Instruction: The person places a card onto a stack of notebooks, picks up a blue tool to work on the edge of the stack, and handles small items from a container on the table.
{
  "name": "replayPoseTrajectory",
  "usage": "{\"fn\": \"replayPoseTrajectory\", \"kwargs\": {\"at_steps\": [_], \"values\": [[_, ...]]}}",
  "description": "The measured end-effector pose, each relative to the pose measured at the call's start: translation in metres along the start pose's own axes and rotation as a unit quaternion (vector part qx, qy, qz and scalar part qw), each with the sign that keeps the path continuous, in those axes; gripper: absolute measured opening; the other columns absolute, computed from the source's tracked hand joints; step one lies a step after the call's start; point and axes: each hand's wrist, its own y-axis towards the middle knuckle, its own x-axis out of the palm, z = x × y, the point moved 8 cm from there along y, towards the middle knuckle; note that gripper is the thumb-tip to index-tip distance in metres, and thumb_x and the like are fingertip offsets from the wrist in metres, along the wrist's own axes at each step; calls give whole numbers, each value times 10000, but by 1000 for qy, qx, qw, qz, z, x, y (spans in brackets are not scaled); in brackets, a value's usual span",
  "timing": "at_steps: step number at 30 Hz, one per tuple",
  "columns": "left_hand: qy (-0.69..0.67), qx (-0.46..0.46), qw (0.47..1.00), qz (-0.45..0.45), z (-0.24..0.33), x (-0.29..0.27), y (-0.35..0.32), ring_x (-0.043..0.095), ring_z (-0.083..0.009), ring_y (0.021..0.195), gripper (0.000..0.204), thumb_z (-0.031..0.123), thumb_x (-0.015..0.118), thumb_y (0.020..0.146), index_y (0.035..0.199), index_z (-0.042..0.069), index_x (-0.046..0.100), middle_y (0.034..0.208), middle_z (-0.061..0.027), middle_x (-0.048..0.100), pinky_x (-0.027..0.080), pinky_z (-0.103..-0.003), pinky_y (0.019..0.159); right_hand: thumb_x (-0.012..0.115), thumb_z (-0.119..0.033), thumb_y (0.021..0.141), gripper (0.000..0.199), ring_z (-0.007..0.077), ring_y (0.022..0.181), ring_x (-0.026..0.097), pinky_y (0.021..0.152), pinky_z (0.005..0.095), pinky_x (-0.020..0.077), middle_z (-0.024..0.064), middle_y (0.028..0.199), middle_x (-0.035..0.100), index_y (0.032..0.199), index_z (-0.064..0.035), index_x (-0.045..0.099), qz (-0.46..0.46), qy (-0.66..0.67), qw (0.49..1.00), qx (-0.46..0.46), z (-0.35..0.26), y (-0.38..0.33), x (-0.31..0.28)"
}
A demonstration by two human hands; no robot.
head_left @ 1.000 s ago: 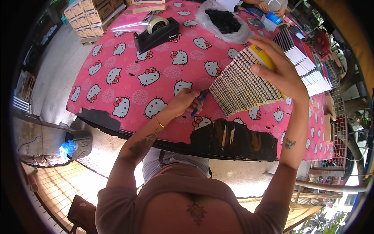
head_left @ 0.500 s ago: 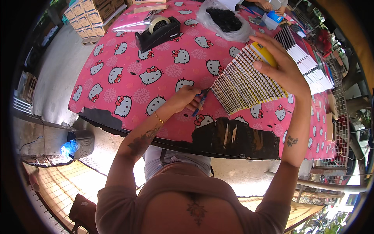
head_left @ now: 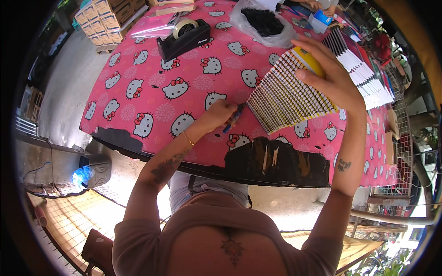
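Observation:
A stack of spiral-bound notebooks (head_left: pixel 291 92) with yellow covers stands on the table, its rows of dark coils facing me. My left hand (head_left: pixel 221 114) is closed around blue-handled pliers (head_left: pixel 234 118), whose dark jaws are at the stack's lower left corner, by the coil ends. Whether the jaws touch a coil is too small to tell. My right hand (head_left: pixel 334 83) lies over the top right of the stack, fingers stretched out and thumb apart along the coil side.
A black tape dispenser (head_left: pixel 184 39) sits at the far left of the pink patterned table (head_left: pixel 202 83). Behind the stack lies a plastic bag of black coils (head_left: pixel 264 23). More bound notebooks (head_left: pixel 359 69) are piled at right. Another person's hands (head_left: pixel 317 4) show at the far edge.
The pliers' blue handles have drawn closer together in my left hand. My right hand keeps its place on the stack; the whole view has shifted slightly.

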Motion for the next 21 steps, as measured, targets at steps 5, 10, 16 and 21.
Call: {"fn": "replayPoseTrajectory", "kwargs": {"at_steps": [5,10,16,21], "values": [[483,285,808,182,48,22,-24,676,-233,643,300,187,474,920,762,-25,615,735,-142,641,532,-350,556,664,-468,833,602,279,1291,455,1043,362,373,101,1418,447,1340,-177,521,-10,12,1000,2,3,4,1],[109,18,993,-44,22,1,-5,687,-270,690,284,200,465,933,894,-52,591,844,-170,639,553,-368,566,662,-470,836,609,282,1302,442,1052,363,360,112,1419,443,1349,-178,511,-8,9,1000,2,4,2,0],[-92,-58,993,-40,5,5,-3,681,-294,691,298,181,428,955,1052,-91,503,859,-198,628,573,-366,545,655,-471,843,606,283,1310,434,1063,363,347,121,1423,436,1355,-182,507,-9,13,1000,-1,4,2,0],[-107,-47,992,-44,-1,7,7,667,-282,652,272,161,424,955,1017,-88,515,817,-195,626,569,-365,519,656,-478,839,614,283,1311,432,1064,363,345,123,1425,434,1358,-186,507,-8,13,1000,1,5,1,0]]}}
